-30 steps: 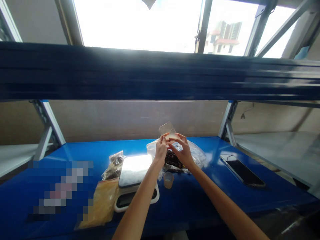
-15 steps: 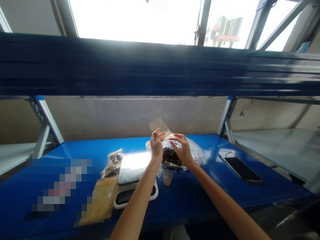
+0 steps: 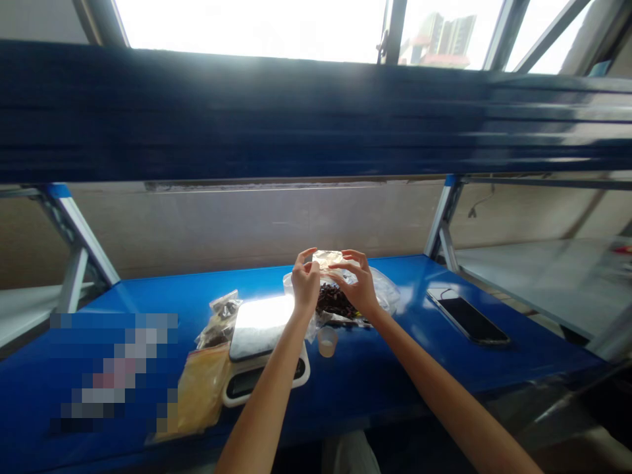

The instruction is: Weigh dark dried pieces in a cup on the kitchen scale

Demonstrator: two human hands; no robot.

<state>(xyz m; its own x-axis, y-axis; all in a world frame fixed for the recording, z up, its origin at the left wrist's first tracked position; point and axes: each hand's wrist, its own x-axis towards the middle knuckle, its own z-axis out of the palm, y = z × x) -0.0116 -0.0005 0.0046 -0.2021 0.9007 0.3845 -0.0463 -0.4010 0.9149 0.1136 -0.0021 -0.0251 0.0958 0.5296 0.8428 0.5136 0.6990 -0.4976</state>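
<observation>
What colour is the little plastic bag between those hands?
The little plastic bag looks clear, shining pale cream in the light; see the head view.

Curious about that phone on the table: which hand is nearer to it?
Right. The right hand is raised left of the phone; the left hand is farther left.

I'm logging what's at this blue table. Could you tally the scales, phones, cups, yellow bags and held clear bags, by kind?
Scale: 1
Phone: 1
Cup: 1
Yellow bag: 1
Clear bag, held: 1
Total: 5
</observation>
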